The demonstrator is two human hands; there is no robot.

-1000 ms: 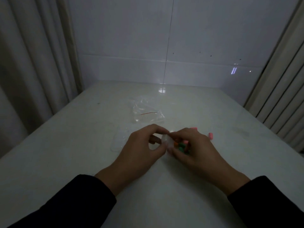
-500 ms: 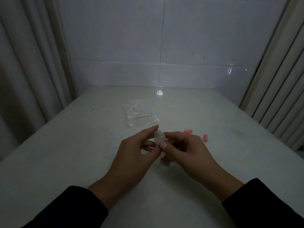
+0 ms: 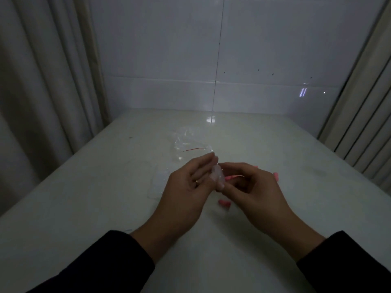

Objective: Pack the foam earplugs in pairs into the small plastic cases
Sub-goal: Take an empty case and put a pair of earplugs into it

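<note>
3 pink plugs (image 3: pixel 224 203), 1 case (image 3: pixel 218 176), 2 bags (image 3: pixel 186 144)

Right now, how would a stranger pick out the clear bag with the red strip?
On the pale table, look past the two hands toward the tiled wall. The crumpled clear bag lies just beyond the left hand; a thin red strip marks it out from the other clear plastic nearby.

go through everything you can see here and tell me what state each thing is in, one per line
small clear case: held up off the table between both hands; open or closed, cannot tell
left hand: pinching the case
right hand: pinching the case
pink earplug: loose on the table
clear plastic bag: lying crumpled behind the hands
</note>
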